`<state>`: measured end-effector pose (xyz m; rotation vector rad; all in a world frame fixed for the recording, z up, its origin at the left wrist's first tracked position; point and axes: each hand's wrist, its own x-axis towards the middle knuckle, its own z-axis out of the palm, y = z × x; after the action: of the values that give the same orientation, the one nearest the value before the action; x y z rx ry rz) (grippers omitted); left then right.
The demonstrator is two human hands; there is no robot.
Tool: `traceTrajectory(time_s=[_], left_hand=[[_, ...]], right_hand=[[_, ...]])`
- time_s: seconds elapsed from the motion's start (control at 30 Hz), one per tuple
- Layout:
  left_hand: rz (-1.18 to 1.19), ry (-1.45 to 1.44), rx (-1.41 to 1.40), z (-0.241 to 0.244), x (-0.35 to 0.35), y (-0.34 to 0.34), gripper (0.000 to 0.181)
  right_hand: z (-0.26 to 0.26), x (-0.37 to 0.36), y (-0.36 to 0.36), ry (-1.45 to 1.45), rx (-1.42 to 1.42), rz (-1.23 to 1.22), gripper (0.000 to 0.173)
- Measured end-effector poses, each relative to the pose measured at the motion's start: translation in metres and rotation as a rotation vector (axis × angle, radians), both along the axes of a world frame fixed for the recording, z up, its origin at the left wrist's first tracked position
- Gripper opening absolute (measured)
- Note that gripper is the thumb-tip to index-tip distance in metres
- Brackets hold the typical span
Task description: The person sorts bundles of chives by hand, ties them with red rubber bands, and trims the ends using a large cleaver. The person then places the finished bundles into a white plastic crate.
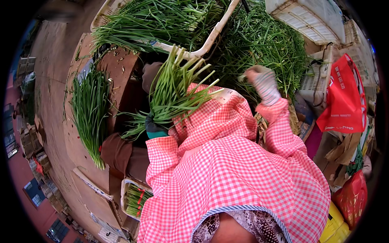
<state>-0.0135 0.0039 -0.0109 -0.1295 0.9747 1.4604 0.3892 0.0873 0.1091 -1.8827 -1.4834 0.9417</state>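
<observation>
My left hand (155,127), in a dark and teal glove, grips a loose bunch of garlic chives (174,91) over my lap. The pale cut ends point up and to the right, while the leaf tips hang out left of the glove. My right hand (263,80) wears a light striped glove and is blurred. It hovers at the near side of a heap of loose green leaves (261,36); whether anything is between its fingers cannot be told. A neat bundle of chives (90,112) lies on a brown board (68,133) to the left.
More chives (152,21) are piled at the top, behind a bent pale pipe (209,42). White plastic crates (316,19) and a red bag (343,97) stand at right. At lower left, a white basket (124,189) holds chives tied with red bands. Cut scraps litter the board.
</observation>
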Motion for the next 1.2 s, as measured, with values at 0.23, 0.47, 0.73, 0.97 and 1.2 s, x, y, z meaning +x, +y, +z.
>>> traceTrajectory(time_s=[0.23,0.47,0.73,0.97,1.2], left_hand=[[0.01,-0.256,0.07,-0.019,-0.019,0.001,0.035],[0.023,-0.118,0.01,-0.01,-0.009,0.007,0.032],[0.006,-0.119,0.105,0.001,-0.002,0.006,0.031],[-0.038,-0.451,0.239,0.003,-0.001,0.007,0.041],[0.091,-0.368,0.208,0.012,-0.002,0.004,0.029]], right_hand=[[-0.029,0.035,-0.015,-0.336,0.112,0.276,0.044],[-0.048,-0.088,-0.008,-0.083,-0.345,0.513,0.033],[-0.012,0.024,-0.001,-0.354,-0.333,0.192,0.029],[-0.004,-0.088,-0.017,-0.025,-0.369,0.646,0.037],[-0.02,-0.084,0.004,-0.322,-0.352,0.611,0.024]])
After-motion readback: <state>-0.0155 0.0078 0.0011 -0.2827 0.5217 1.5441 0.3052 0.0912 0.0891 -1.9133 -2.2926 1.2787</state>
